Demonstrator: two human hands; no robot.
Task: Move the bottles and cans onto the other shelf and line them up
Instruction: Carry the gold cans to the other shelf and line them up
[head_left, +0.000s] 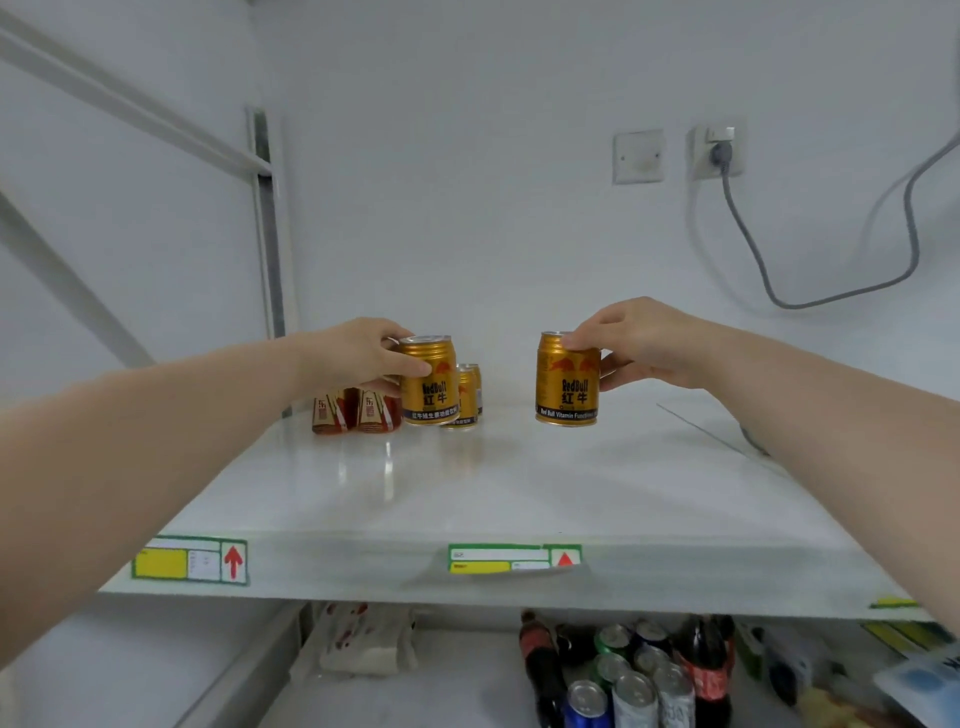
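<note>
My left hand (363, 358) grips a gold Red Bull can (430, 382) by its upper side; the can stands at the back left of the white upper shelf (467, 493). My right hand (639, 345) grips a second gold can (567, 382) near its top, at the shelf's back middle. Two more gold cans (467, 397) stand right behind the left one. Two red-brown bottles (358, 410) stand to its left, their tops hidden by my hand. On the lower shelf, dark cola bottles (704, 670) and several cans (631, 691) stand in a cluster.
A white wall backs the shelf, with a socket and a grey cable (753, 244) hanging at the right. A metal upright (267, 234) stands at the back left. Price labels (189, 560) stick to the shelf's front edge. A crumpled white packet (363, 644) lies on the lower shelf.
</note>
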